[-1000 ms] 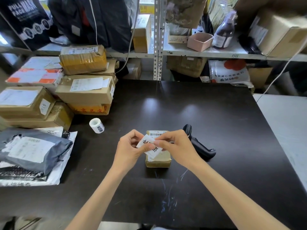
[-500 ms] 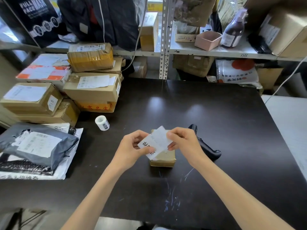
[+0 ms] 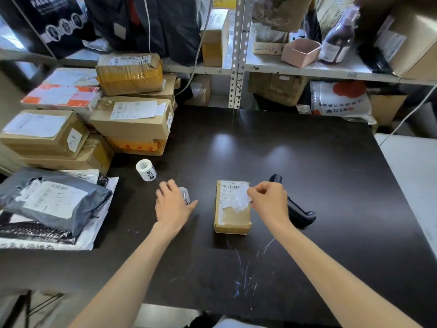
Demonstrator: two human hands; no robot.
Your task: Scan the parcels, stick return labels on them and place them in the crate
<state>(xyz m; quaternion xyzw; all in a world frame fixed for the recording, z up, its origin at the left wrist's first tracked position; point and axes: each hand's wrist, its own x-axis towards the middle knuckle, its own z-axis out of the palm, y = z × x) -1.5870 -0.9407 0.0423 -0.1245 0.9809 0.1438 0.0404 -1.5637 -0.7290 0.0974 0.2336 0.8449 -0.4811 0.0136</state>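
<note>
**Clerk:** Surface and room?

**Me:** One dark worktop (image 3: pixel 307 162), scratched pale toward its near edge. Behind it is a metal shelf rack (image 3: pixel 283 69) carrying cartons, one pink tub (image 3: pixel 300 52) and one brown bottle (image 3: pixel 338 43).

**Clerk:** Anything hidden or unclear?

**Me:** The black scanner (image 3: pixel 298 211) lies just right of the small parcel (image 3: pixel 233 221), partly behind my right hand (image 3: pixel 269 202). My left hand (image 3: pixel 172 207) is blurred. Its fingers are bent round a white scrap (image 3: pixel 185 196) with some print, left of the parcel and apart from it. The frame cuts off the rack's upper shelves.

**Clerk:** Counts?

**Me:**
- Small parcel: one, lying flat mid-worktop with a torn barcode sheet on top.
- Return label (image 3: pixel 243 196): one, pinched between my right thumb and fingers over the parcel's far right corner.
- Label roll (image 3: pixel 146 170): one, on the worktop near the boxes.
- Stacked boxes (image 3: pixel 132 119): seven that I can count, at the left.
- Mailer bags: one grey bag (image 3: pixel 52 200) on top of at least two more.
</note>
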